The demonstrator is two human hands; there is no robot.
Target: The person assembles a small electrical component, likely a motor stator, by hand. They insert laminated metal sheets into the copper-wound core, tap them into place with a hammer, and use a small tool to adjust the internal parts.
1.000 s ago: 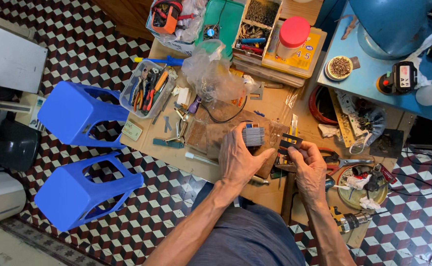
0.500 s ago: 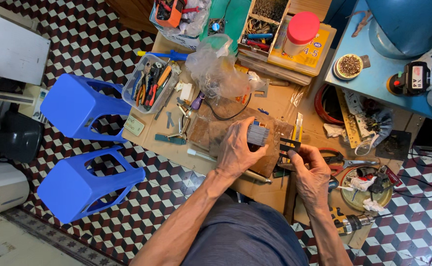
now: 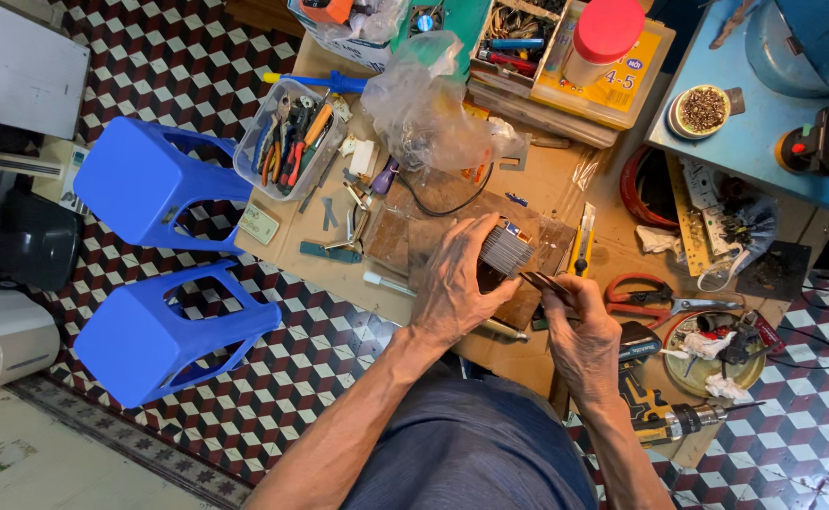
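Your left hand point(image 3: 457, 283) is clamped over a ribbed grey metal block point(image 3: 506, 249), fingers curled across its top, pinning it to the brown work board point(image 3: 405, 236) at the bench's near edge. Your right hand point(image 3: 580, 326) is closed around a thin dark tool point(image 3: 544, 281), probably pliers or tweezers, though the tip is too small to be sure; it meets the block's near right corner. Keep the left palm pressing straight down so the block cannot twist, and work the tool in line with the ribs, not across them. Both wrists sit low, forearms angling in from your lap, right wrist bent inward. Beyond them: yellow utility knife point(image 3: 583, 247) just right of the board, red-handled snips point(image 3: 643, 295), cordless drill point(image 3: 665, 416) near your right forearm, clear tool tray point(image 3: 287, 142) further left, two blue stools point(image 3: 150, 246) on the floor.
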